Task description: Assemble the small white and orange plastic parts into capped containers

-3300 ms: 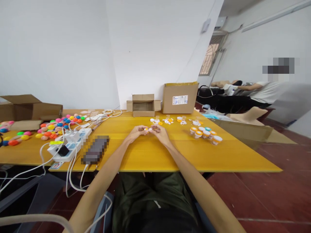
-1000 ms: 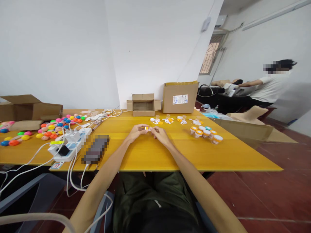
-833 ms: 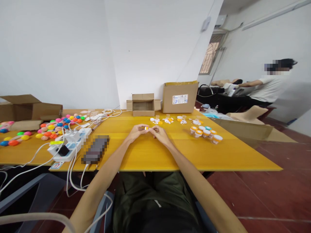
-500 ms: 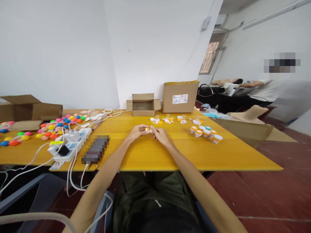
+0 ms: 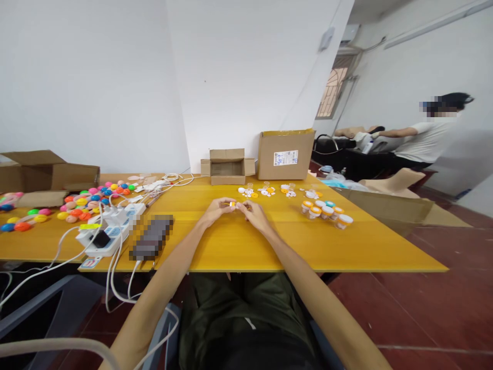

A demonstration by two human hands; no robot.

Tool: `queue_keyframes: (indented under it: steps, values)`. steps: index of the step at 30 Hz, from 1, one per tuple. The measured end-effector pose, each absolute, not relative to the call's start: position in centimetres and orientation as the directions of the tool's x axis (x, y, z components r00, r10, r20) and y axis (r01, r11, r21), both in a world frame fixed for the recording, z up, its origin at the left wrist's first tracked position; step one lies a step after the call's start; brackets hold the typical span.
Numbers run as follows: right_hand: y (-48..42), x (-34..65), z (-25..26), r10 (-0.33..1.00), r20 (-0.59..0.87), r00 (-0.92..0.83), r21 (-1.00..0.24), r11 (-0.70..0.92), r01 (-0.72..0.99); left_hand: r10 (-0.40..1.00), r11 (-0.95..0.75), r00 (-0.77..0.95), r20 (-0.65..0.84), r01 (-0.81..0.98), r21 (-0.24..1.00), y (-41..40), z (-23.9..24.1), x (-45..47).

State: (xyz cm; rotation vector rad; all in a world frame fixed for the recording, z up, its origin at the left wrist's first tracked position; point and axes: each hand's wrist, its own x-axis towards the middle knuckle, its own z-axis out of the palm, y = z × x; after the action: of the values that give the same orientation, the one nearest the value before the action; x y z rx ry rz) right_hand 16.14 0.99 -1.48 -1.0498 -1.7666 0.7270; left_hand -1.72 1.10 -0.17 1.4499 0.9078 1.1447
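Observation:
My left hand (image 5: pixel 215 211) is closed in a pinch on a small orange-and-white piece (image 5: pixel 232 205), held just above the yellow table (image 5: pixel 239 246). Meeting it from the right, my right hand (image 5: pixel 253 214) has its fingers bent together at the piece's right side; whatever they grip is hidden. Beyond the hands lie loose white and orange discs (image 5: pixel 252 195) with small clear cups (image 5: pixel 266 184) among them. To the right stands a cluster of clear jars (image 5: pixel 327 210) with orange, white and teal lids.
An open cardboard box (image 5: pixel 227 180) and a closed carton (image 5: pixel 285 154) stand against the wall. At left are a power strip (image 5: pixel 111 236) with white cables, a phone (image 5: pixel 152 237) and colourful balls (image 5: pixel 79 213). A person (image 5: pixel 423 139) sits in the far right background.
My right hand has moved slightly left, against the piece in my left hand. The clear bit seen between the hands before is now covered by fingers.

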Motion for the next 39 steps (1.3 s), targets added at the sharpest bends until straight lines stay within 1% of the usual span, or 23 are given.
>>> queue_keyframes:
  steps: [3, 7, 9, 13, 15, 17, 20, 23, 25, 31, 39]
  values:
    - [1.1, 16.4, -1.4, 0.904, 0.379, -0.199, -0.799, 0.428, 0.421, 0.945, -0.180, 0.275, 0.180, -0.026, 0.983, 1.1, -0.2, -1.8]
    - [1.1, 16.4, -1.4, 0.917, 0.357, -0.180, -0.806, 0.399, 0.437, 0.947, -0.176, 0.270, 0.175, -0.019, 0.984, 1.0, -0.1, -1.8]
    - [1.1, 16.3, -1.4, 0.909, 0.379, -0.170, -0.817, 0.416, 0.400, 0.949, -0.182, 0.260, 0.180, -0.020, 0.983, 0.8, 0.0, -1.7]
    - [0.9, 15.9, -1.4, 0.876, 0.447, -0.178, -0.834, 0.481, 0.272, 0.950, -0.196, 0.243, 0.195, -0.020, 0.980, 0.5, 0.3, -1.7]
    - [0.9, 15.9, -1.4, 0.865, 0.461, -0.196, -0.830, 0.499, 0.250, 0.949, -0.197, 0.246, 0.195, -0.018, 0.980, 0.4, 0.4, -1.7]
    - [1.0, 16.0, -1.4, 0.863, 0.459, -0.210, -0.820, 0.502, 0.273, 0.946, -0.195, 0.260, 0.193, -0.019, 0.981, 0.4, 0.4, -1.7]
    - [0.9, 16.2, -1.1, 0.875, 0.435, -0.211, -0.796, 0.484, 0.365, 0.942, -0.187, 0.279, 0.186, -0.024, 0.982, 0.5, 0.3, -1.7]
    - [0.7, 16.3, -0.7, 0.904, 0.380, -0.196, -0.780, 0.427, 0.458, 0.941, -0.181, 0.286, 0.179, -0.019, 0.983, 0.6, 0.2, -1.7]
    - [0.4, 16.3, -0.5, 0.921, 0.341, -0.190, -0.781, 0.390, 0.488, 0.940, -0.178, 0.294, 0.174, -0.013, 0.984, 0.7, 0.0, -1.7]
    - [0.1, 16.3, -0.2, 0.946, 0.274, -0.171, -0.802, 0.323, 0.503, 0.940, -0.149, 0.305, 0.152, -0.035, 0.988, 0.9, -0.3, -1.8]
    - [0.4, 16.3, -0.5, 0.949, 0.265, -0.171, -0.828, 0.315, 0.464, 0.929, -0.162, 0.325, 0.175, -0.068, 0.984, 0.7, -0.3, -1.9]
